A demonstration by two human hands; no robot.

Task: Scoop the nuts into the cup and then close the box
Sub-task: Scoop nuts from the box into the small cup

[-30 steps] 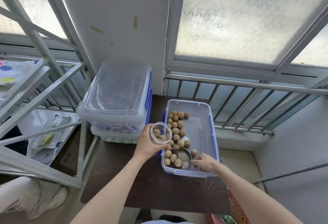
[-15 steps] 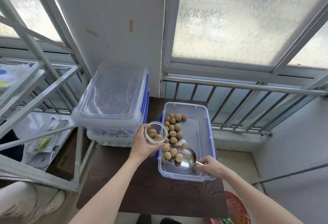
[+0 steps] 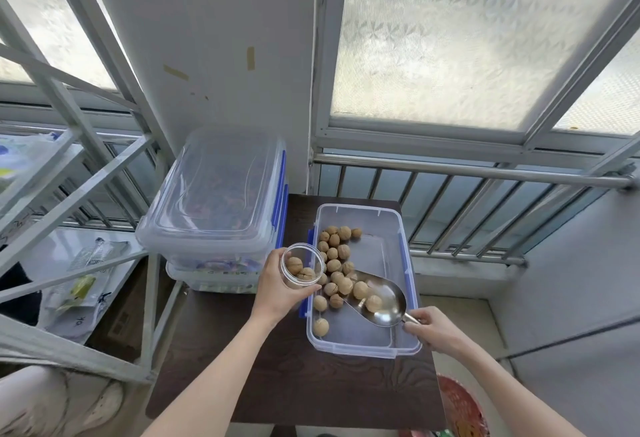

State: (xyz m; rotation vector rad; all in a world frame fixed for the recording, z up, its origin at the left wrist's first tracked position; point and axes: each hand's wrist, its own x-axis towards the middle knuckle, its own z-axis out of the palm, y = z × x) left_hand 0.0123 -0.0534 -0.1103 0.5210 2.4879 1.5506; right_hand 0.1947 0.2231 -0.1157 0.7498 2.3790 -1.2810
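Observation:
A clear plastic box [image 3: 398,225] with blue clasps lies open on the dark table [image 3: 294,384]. Several brown nuts [image 3: 334,253] are piled along its left side. My left hand [image 3: 277,293] holds a clear cup [image 3: 302,265] tilted at the box's left edge, with two nuts visible inside. My right hand [image 3: 434,329] grips the handle of a metal scoop [image 3: 381,301] that lies low in the box, its mouth pointing at the pile. A couple of nuts rest in the scoop's bowl. The box's lid is not in sight.
Two stacked clear lidded boxes [image 3: 214,201] stand at the table's back left, close to the cup. A white metal frame [image 3: 69,173] rises on the left, and a railing [image 3: 485,187] and frosted window lie behind the table.
The scoop has come up from the box's near end and slid into the nut pile, taking in a couple of nuts. The cup stays tilted by the box's left edge.

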